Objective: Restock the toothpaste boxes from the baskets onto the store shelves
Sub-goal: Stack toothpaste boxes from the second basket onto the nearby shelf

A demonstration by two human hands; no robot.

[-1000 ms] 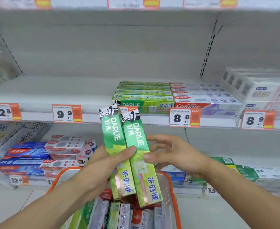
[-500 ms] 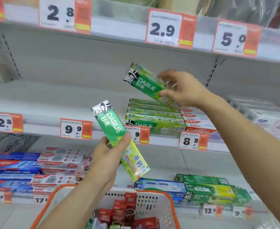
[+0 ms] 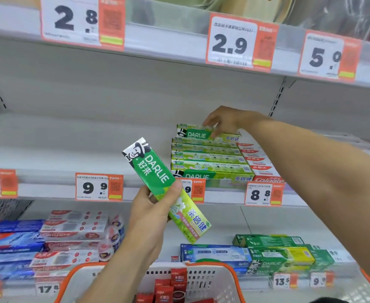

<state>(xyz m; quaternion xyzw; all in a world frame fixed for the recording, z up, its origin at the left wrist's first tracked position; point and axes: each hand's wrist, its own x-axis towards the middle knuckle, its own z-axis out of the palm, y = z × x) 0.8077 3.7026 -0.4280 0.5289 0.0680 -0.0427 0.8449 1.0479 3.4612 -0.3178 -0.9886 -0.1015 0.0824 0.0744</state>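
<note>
Head view: left hand (image 3: 151,217) grips a green box (image 3: 164,186), tilted, in front of the shelf (image 3: 70,154). Right hand (image 3: 225,120) rests on the top box (image 3: 203,133) of the stack (image 3: 208,159), fingers apparently pinching it. White basket (image 3: 219,281) sits below.

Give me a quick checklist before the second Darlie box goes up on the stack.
1. Left hand grips held Darlie box: ok.
2. Top Darlie box lies flat on Darlie stack: ok.
3. Right hand off that top box: not ok, fingers on it.
4. Headroom above stack under upper shelf: ok.
5. Stack squared against Colgate boxes: cannot tell.
</note>
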